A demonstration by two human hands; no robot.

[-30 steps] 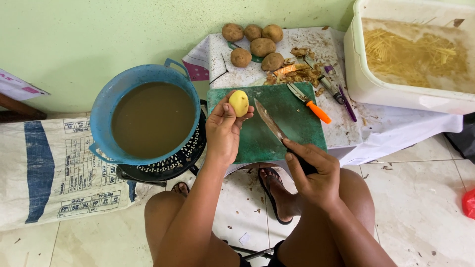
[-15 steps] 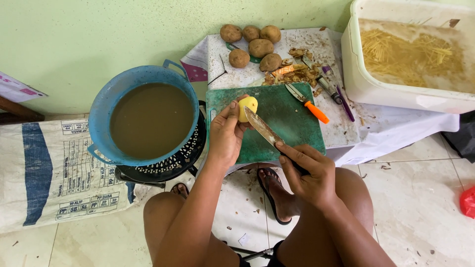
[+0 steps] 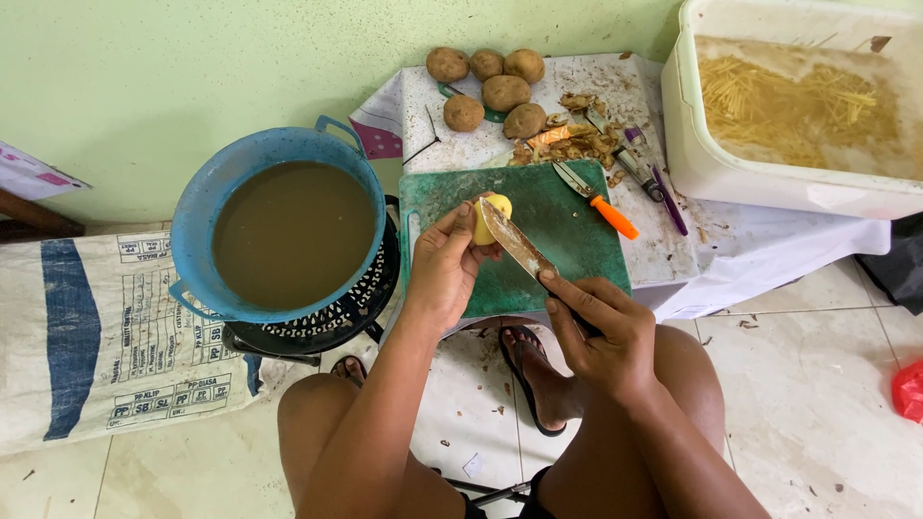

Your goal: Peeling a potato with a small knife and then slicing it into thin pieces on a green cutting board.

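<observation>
Nearest you, your right hand (image 3: 601,336) is closed around the handle of a knife (image 3: 519,245), forefinger laid along the spine to steady the blade, whose tip rests against the peeled potato (image 3: 488,217). Your left hand (image 3: 444,264) pinches that potato between thumb and fingertips above the green cutting board (image 3: 567,231), so that cuttings should land on it. Farther off, unpeeled potatoes (image 3: 488,88) and peelings (image 3: 572,142) lie on the low table, the blue basin (image 3: 279,226) stands left, the white tub (image 3: 798,106) far right.

Pale green wall (image 3: 192,67), cream tiled floor (image 3: 817,404).
</observation>
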